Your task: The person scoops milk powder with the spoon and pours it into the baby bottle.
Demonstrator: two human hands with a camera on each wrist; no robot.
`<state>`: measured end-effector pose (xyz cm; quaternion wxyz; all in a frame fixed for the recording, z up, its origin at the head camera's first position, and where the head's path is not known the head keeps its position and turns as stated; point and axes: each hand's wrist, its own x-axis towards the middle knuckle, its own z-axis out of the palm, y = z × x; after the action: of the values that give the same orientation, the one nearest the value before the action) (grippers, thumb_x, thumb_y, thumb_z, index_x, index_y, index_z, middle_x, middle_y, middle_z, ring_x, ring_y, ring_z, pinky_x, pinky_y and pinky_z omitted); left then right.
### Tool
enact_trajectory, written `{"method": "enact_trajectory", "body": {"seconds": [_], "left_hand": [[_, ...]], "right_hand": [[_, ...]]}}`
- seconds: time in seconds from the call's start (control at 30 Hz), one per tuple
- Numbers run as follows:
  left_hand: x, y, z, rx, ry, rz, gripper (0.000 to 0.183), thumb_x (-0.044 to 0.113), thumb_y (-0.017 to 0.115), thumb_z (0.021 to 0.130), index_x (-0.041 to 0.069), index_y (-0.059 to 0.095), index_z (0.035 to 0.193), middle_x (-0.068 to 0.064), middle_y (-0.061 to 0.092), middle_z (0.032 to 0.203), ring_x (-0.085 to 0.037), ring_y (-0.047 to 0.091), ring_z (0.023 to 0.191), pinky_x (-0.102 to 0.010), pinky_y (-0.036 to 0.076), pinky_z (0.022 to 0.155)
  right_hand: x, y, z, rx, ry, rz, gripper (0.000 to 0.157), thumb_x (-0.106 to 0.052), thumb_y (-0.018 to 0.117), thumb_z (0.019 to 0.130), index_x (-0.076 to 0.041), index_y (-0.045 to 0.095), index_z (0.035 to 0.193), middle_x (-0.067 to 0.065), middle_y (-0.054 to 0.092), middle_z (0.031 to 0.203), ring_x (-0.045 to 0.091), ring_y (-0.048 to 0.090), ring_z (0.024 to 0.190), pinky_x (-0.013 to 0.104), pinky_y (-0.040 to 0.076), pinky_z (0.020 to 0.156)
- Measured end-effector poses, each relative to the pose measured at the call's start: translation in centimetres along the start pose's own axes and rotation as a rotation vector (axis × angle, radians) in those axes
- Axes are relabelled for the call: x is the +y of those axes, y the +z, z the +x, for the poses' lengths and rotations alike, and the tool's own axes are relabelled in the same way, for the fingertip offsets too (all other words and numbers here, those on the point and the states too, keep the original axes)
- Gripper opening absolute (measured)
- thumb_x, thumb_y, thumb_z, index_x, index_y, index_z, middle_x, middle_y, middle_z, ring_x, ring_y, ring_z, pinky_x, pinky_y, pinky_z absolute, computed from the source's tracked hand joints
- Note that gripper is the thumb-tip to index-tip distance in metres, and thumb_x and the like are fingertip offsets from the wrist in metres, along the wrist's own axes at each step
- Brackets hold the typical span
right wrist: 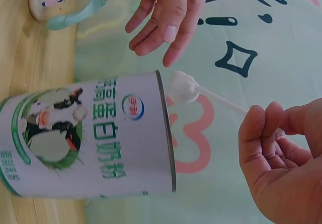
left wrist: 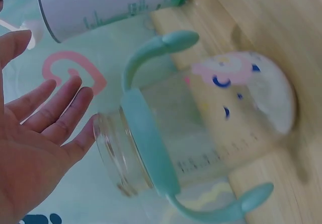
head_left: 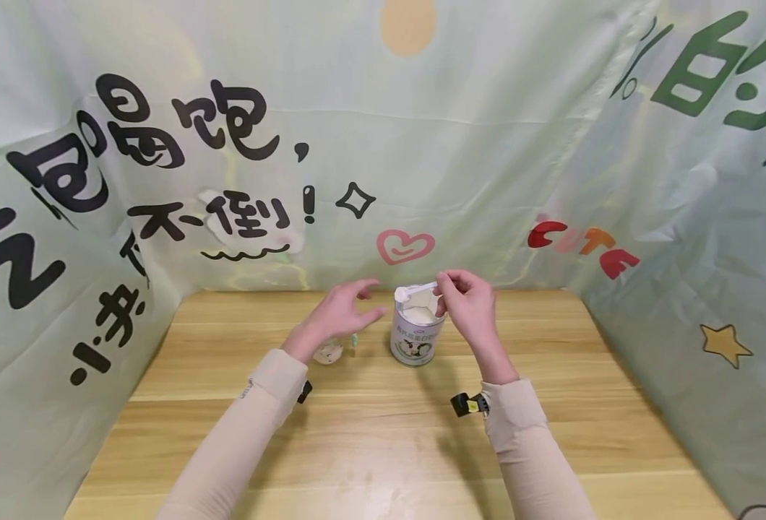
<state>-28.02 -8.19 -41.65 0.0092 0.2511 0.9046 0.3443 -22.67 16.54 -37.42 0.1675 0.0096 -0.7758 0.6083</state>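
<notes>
1. Wooden table point(head_left: 357, 448): left wrist view shows the bottle point(left wrist: 186, 138) whole, head view partly.
2. Right hand point(right wrist: 284, 168) pinches the scoop point(right wrist: 221, 100), its loaded end near the can point(right wrist: 95, 133).
3. Left hand point(head_left: 339, 312), fingers extended, holds nothing.

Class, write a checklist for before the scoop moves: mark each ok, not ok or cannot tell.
1. White plastic scoop filled with white powder: ok.
2. Right hand pinching scoop: ok.
3. Clear bottle with mint-green handles uncapped: ok.
4. Scoop over bottle: not ok, above the rim of the white cylindrical can.
5. Left hand holding bottle: not ok, hand open.
6. Liquid inside bottle: cannot tell.
</notes>
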Motion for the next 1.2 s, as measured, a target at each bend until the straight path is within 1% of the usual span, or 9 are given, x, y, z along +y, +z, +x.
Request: {"method": "enact_trajectory", "body": {"seconds": [0.23, 0.33, 0.47, 0.6, 0.7, 0.77, 0.9, 0.97, 1.2], "left_hand": [[-1.0, -0.9, -0.8, 0.004, -0.006, 0.014, 0.070, 0.044, 0.073, 0.098, 0.013, 0.049, 0.156, -0.018, 0.065, 0.143, -0.036, 0.063, 0.132, -0.055, 0.052, 0.113], [-1.3, -1.3, -1.2, 0.007, -0.008, 0.016, 0.071, 0.045, 0.073, 0.097, 0.012, 0.050, 0.156, -0.020, 0.064, 0.146, -0.036, 0.062, 0.134, -0.057, 0.050, 0.114], [-2.0, -1.7, -1.7, 0.016, -0.015, 0.025, 0.070, 0.045, 0.073, 0.097, 0.012, 0.051, 0.155, -0.019, 0.064, 0.146, -0.035, 0.062, 0.134, -0.056, 0.050, 0.114], [-2.6, -2.1, -2.3, 0.024, -0.018, 0.020, 0.070, 0.043, 0.074, 0.097, 0.010, 0.052, 0.154, -0.020, 0.064, 0.144, -0.032, 0.074, 0.110, -0.051, 0.057, 0.105], [-3.1, -2.3, -2.9, 0.027, -0.027, 0.013, 0.071, 0.045, 0.074, 0.096, 0.009, 0.052, 0.153, -0.021, 0.065, 0.143, -0.030, 0.076, 0.097, -0.049, 0.060, 0.099], [-3.5, -2.5, -3.2, 0.024, -0.041, 0.012, 0.072, 0.047, 0.074, 0.096, 0.009, 0.052, 0.153, -0.021, 0.064, 0.143, -0.031, 0.075, 0.102, -0.051, 0.059, 0.101], [-3.9, -2.7, -3.8, 0.026, -0.075, 0.001, 0.072, 0.047, 0.076, 0.094, 0.011, 0.053, 0.152, -0.021, 0.065, 0.142, -0.033, 0.072, 0.108, -0.053, 0.058, 0.103], [-4.1, -2.8, -4.1, 0.027, -0.085, 0.001, 0.072, 0.046, 0.077, 0.094, 0.011, 0.053, 0.152, -0.021, 0.066, 0.141, -0.031, 0.073, 0.105, -0.052, 0.058, 0.101], [-4.7, -3.1, -4.9, 0.037, -0.071, 0.023, 0.075, 0.048, 0.076, 0.093, 0.009, 0.054, 0.152, -0.019, 0.067, 0.140, -0.036, 0.065, 0.126, -0.056, 0.054, 0.108]], "right_hand": [[-0.2, 1.4, 0.0, -0.030, -0.001, 0.001, 0.023, -0.021, 0.068, 0.104, 0.001, 0.076, 0.105, 0.013, 0.070, 0.081, 0.010, 0.061, 0.051, 0.031, 0.059, 0.055], [-0.3, 2.0, 0.0, -0.039, -0.007, 0.015, 0.022, -0.020, 0.068, 0.103, 0.001, 0.076, 0.105, 0.014, 0.070, 0.081, 0.010, 0.061, 0.051, 0.028, 0.057, 0.053], [-0.5, 3.0, -0.1, -0.057, -0.022, 0.038, 0.021, -0.018, 0.067, 0.104, 0.001, 0.076, 0.104, 0.021, 0.071, 0.084, 0.009, 0.060, 0.049, 0.022, 0.050, 0.048], [-0.5, 4.0, -0.3, -0.077, -0.036, 0.045, 0.020, -0.016, 0.066, 0.103, 0.002, 0.076, 0.102, 0.026, 0.071, 0.085, 0.009, 0.060, 0.048, 0.018, 0.044, 0.046], [-0.4, 4.8, -0.6, -0.093, -0.055, 0.032, 0.020, -0.016, 0.066, 0.104, 0.001, 0.076, 0.100, 0.022, 0.071, 0.082, 0.011, 0.061, 0.048, 0.018, 0.042, 0.044], [-0.4, 5.4, -0.8, -0.101, -0.056, 0.016, 0.020, -0.016, 0.066, 0.104, 0.000, 0.077, 0.101, 0.015, 0.071, 0.078, 0.014, 0.061, 0.049, 0.018, 0.041, 0.044], [-0.4, 6.4, -1.1, -0.126, -0.058, -0.005, 0.020, -0.019, 0.066, 0.105, -0.003, 0.078, 0.103, 0.008, 0.072, 0.079, 0.018, 0.062, 0.051, 0.020, 0.046, 0.047], [-0.4, 6.8, -1.3, -0.138, -0.064, -0.003, 0.020, -0.020, 0.066, 0.105, -0.004, 0.078, 0.104, 0.011, 0.073, 0.082, 0.020, 0.063, 0.052, 0.021, 0.047, 0.047], [-0.4, 8.1, -1.6, -0.168, -0.082, 0.020, 0.019, -0.020, 0.065, 0.105, -0.005, 0.077, 0.104, 0.010, 0.073, 0.082, 0.019, 0.063, 0.051, 0.022, 0.042, 0.043]]}}
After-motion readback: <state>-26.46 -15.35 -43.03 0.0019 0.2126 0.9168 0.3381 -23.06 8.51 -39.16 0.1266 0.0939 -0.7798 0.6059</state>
